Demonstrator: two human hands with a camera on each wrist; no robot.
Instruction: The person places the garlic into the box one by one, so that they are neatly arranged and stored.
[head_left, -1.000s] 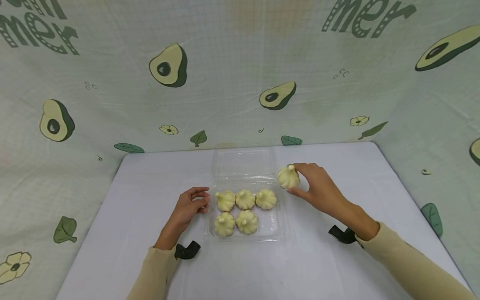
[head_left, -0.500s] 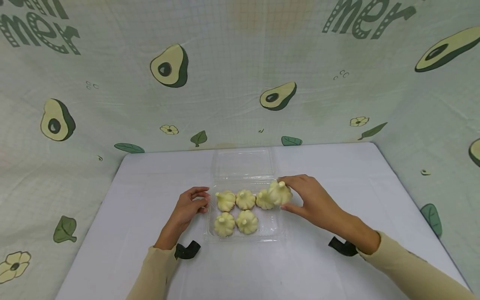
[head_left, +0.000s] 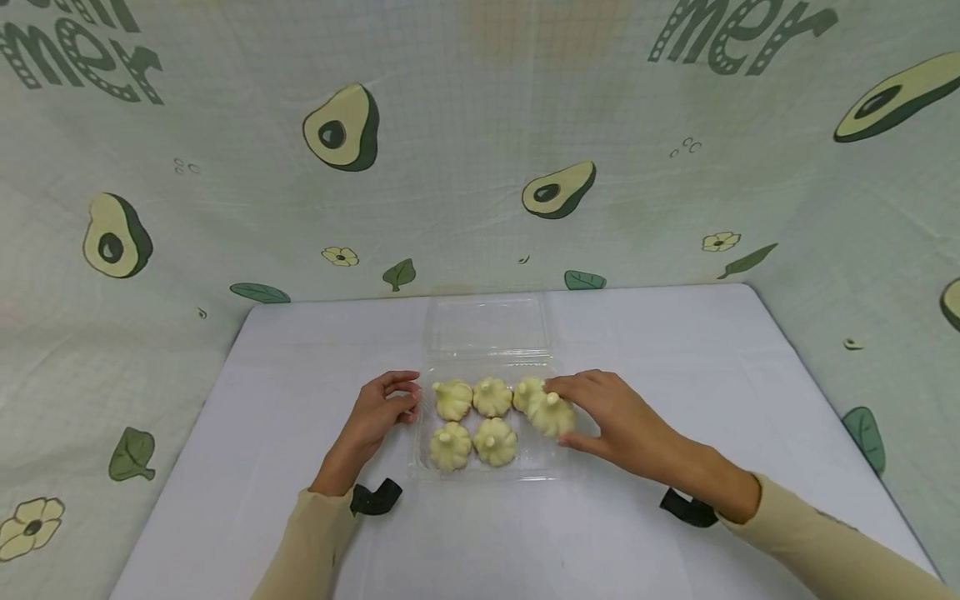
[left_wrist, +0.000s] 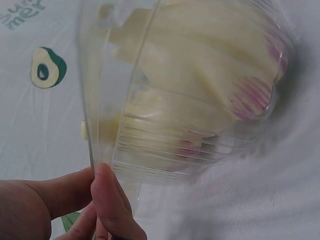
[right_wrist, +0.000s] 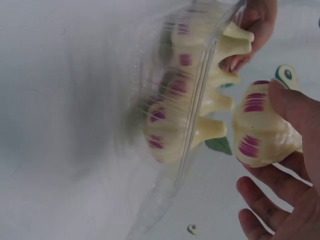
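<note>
Tabletop [head_left: 480, 546]; garlic [right_wrist: 256, 130], purple-streaked in wrist views

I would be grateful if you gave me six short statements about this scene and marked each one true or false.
1. The right hand holds a garlic bulb. True.
2. The clear container is closed. False: its lid is folded open on the far side.
3. Five other bulbs sit in the container. True.
4. Of those five, three are in the near row and two in the far row. False: three are in the far row and two in the near row.
5. The left hand holds a bulb too. False: it pinches the container's edge.
6. In the right wrist view, the held bulb shows purple marks. True.
</note>
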